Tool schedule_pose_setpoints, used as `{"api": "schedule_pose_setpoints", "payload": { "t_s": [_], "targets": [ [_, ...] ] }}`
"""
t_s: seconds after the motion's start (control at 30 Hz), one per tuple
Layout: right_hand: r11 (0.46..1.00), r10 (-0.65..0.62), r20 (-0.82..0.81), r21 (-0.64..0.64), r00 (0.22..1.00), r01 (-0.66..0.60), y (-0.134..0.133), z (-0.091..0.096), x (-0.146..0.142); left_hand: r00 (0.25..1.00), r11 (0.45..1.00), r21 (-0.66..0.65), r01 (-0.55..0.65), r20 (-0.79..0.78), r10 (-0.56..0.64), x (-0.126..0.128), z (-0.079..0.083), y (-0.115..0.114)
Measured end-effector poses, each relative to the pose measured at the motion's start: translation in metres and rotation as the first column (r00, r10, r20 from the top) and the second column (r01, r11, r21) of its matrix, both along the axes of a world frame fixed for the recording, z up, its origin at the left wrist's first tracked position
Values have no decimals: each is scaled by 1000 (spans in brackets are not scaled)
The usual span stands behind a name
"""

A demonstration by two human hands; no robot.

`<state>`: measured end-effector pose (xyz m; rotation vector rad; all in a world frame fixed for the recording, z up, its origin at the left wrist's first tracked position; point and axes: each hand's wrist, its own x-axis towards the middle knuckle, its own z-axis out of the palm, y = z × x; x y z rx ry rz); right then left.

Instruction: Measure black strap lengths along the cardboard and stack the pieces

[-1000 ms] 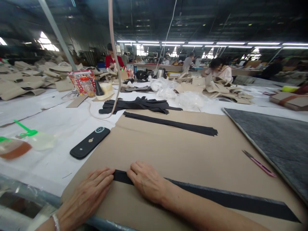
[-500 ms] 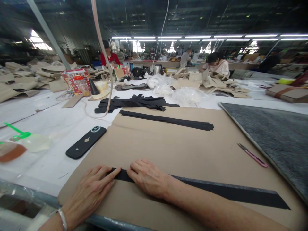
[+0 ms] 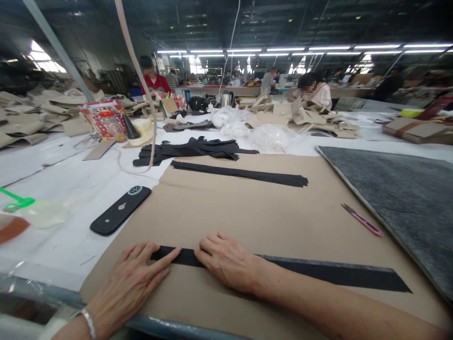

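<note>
A long black fabric strip [image 3: 354, 275] lies across the tan sheet [image 3: 247, 212] in front of me, with a grey band along its far edge on the right. My left hand [image 3: 138, 269] rests on the strip's left end, fingers stretched out and pressing it down. Just right of it, my right hand [image 3: 224, 264] is closed, its curled fingers pinching the strip's far edge. The strip between the hands looks narrower than its right part, and my right forearm covers some of it. Farther back lie a neat bundle of black strips [image 3: 240, 174] and a tangled black pile [image 3: 191, 150].
Left of the sheet lies a black phone [image 3: 120, 211]. Pink-handled thread snips [image 3: 363, 220] sit near a grey felt panel [image 3: 396, 184] on the right. A hose [image 3: 136, 66] hangs at the left. Clear plastic bags [image 3: 269, 137] lie behind; several people work beyond.
My right hand has slid slightly right along the strip, widening the gap from my left hand, which stays at the left end. The whole view has shifted a little.
</note>
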<state>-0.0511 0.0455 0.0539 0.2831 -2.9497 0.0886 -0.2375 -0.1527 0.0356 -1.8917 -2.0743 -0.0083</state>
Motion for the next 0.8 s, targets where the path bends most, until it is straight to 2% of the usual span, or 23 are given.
{"api": "schedule_pose_setpoints", "payload": {
  "t_s": [0.17, 0.4, 0.53, 0.67, 0.73, 0.8],
  "targets": [
    [1000, -26, 23, -3, 999, 26, 5, 3, 14, 999, 1000, 2, 19, -27, -19, 0, 1, 1],
    [998, -57, 62, 13, 996, 56, 16, 5, 40, 999, 999, 30, 20, -47, -19, -3, -7, -1],
    [997, -81, 66, 7, 995, 80, 21, 6, 52, 999, 997, 70, 25, -35, -23, 0, -2, 0],
    [997, -78, 47, 3, 996, 78, 21, 4, 54, 996, 982, 185, 24, 84, -40, 31, 10, 22],
    [996, -83, 30, 13, 996, 83, 20, 3, 53, 982, 975, 219, 43, 173, -82, 56, 7, 39],
    [996, -91, 5, 20, 996, 91, 19, 0, 52, 961, 971, 221, 92, 238, -145, 81, -5, 54]
  ]
}}
